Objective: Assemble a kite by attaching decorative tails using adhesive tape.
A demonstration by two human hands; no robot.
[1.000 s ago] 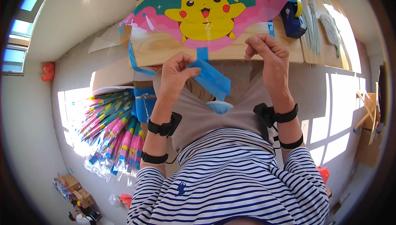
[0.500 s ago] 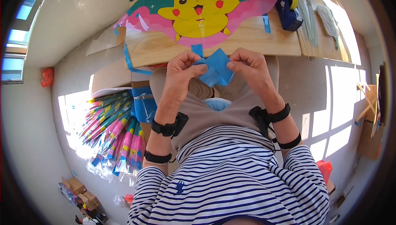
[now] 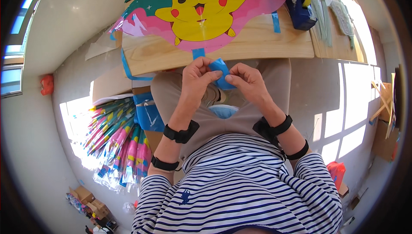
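In front of my lap, a small folded piece of shiny blue film (image 3: 222, 73) is pinched between both hands. My left hand (image 3: 198, 76) grips its left side with thumb and forefinger. My right hand (image 3: 246, 79) pinches the lower right side, close to the left thumb. Just beyond them, a blue strip (image 3: 198, 54) hangs at the table's front edge, below a printed plastic sheet (image 3: 201, 24) with a yellow cartoon figure on green and pink. The sheet lies on the wooden table (image 3: 262, 45).
At the table's right stand a blue tape dispenser (image 3: 299, 13), thin pale rods (image 3: 321, 15) and a clear plastic box (image 3: 342, 17). Another blue strip (image 3: 276, 22) sticks to the tabletop. Left of my legs lies a bundle of folded colourful sheets (image 3: 118, 135) beside a cardboard box with blue wrapping (image 3: 148, 111).
The blue film was spread wider with corners sticking out; it is now folded smaller. My hands have come closer together, the right one moving left. The whole view has shifted slightly.
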